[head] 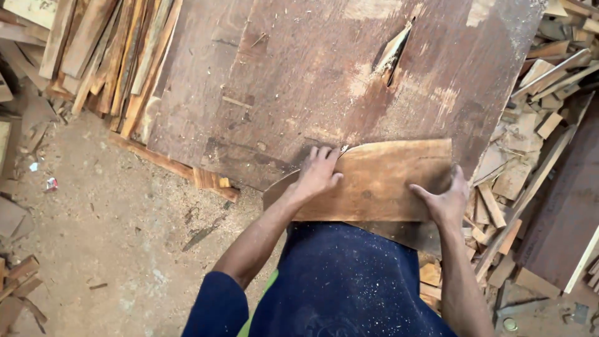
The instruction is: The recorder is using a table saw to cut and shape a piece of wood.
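Board (pixel 380 181) lies flat on the near edge of the table (pixel 299 81), its near long edge at the person's body. Blade slot (pixel 393 53), the landmark, is well beyond the board, toward the far right of the table top.

Left hand (pixel 317 173): palm down on the board's left end, fingers spread toward the curved far edge; pressing, not wrapped round it. Right hand (pixel 444 201): at the board's right end, thumb on top, fingers over the end; holding the board.

Judgement: to feed well, keep the board flat on the table, square it to the slot before advancing, and keep both hands to either side of the slot's line. The curved left edge gives poor purchase; press down rather than push sideways.

Scrap piles (pixel 112 56) lie left and right of the table.
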